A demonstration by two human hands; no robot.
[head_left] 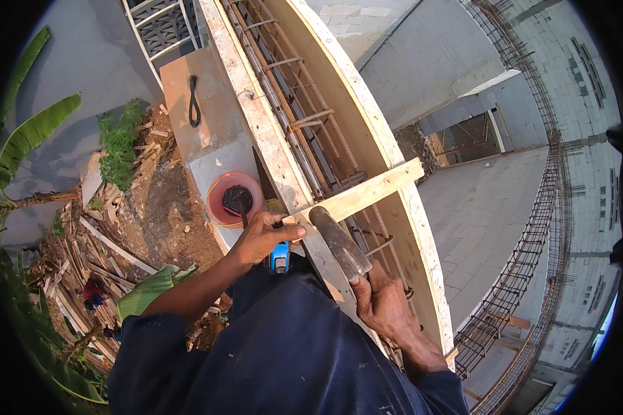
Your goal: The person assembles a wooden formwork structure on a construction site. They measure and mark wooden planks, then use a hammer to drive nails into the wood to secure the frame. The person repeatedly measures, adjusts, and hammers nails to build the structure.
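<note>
My right hand [386, 304] is closed around a hammer [338, 241]; its dark, worn steel head lies over a short wooden batten [374, 188], and most of the handle is hidden. That batten crosses the top of a long wooden formwork, resting on its near board [273, 138] and its far curved board [387, 142]. At the batten's left end, my left hand [259, 238] has its fingers curled and thumb stretched along the wood; what they pinch is hidden. Just below it is a blue tape measure [280, 257] against my dark clothing.
Rusty steel reinforcement [311, 121] runs inside the formwork. A pink bucket [218, 200] of dark nails stands on a board to the left, near a black looped cord [194, 102]. Scrap wood and plants lie lower left; grey block walls and a rebar cage [509, 273] are right.
</note>
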